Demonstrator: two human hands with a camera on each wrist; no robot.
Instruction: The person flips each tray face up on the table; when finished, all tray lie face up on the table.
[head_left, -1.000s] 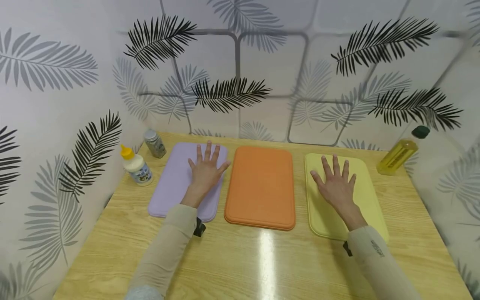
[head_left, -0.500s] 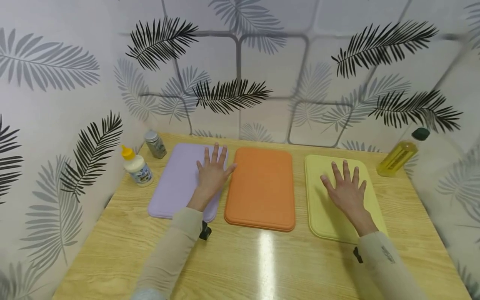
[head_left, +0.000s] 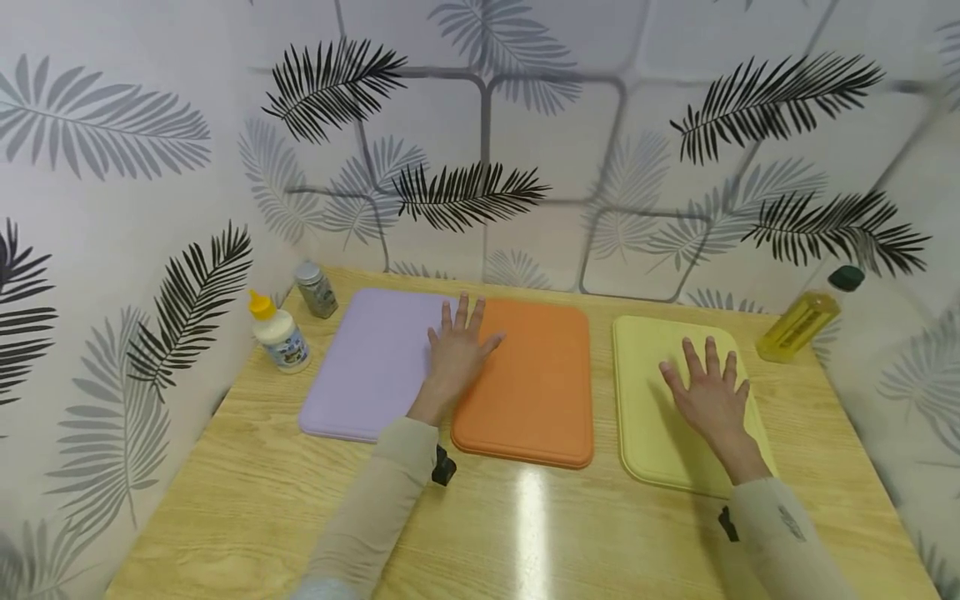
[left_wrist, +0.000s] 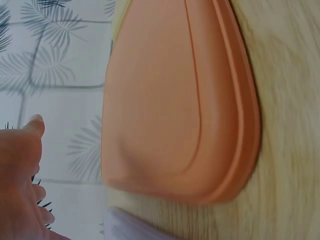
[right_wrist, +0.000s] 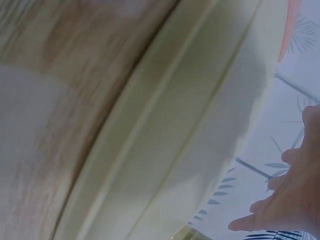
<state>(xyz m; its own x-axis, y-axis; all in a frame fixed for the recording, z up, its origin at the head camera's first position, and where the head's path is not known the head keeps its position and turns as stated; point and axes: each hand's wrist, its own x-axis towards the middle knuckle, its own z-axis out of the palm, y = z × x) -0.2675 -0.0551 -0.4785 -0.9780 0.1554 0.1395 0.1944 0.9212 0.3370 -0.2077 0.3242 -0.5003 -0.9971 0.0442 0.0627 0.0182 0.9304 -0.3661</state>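
Three flat rounded lids or boards lie in a row in the head view: purple (head_left: 367, 358), orange (head_left: 540, 392) and yellow (head_left: 645, 408). My left hand (head_left: 456, 354), fingers spread and holding nothing, hovers where the purple and orange ones adjoin. The left wrist view has the orange board (left_wrist: 155, 100) below and apart from that hand (left_wrist: 20, 175). Over the yellow board is my right hand (head_left: 711, 402), also spread and holding nothing. In the right wrist view a gap separates the hand (right_wrist: 295, 185) from the yellow board (right_wrist: 175, 130).
At the table's back left stand a white bottle with a yellow nozzle cap (head_left: 281, 337) and a small grey-lidded jar (head_left: 317, 292). A bottle of yellow liquid with a dark green cap (head_left: 801, 325) is at the back right. Patterned walls (head_left: 525, 242) border the wooden table (head_left: 255, 500).
My left hand has moved right, from over the purple board to the orange board's left side. The right hand has shifted right and slightly nearer to me. The boards have stayed put.
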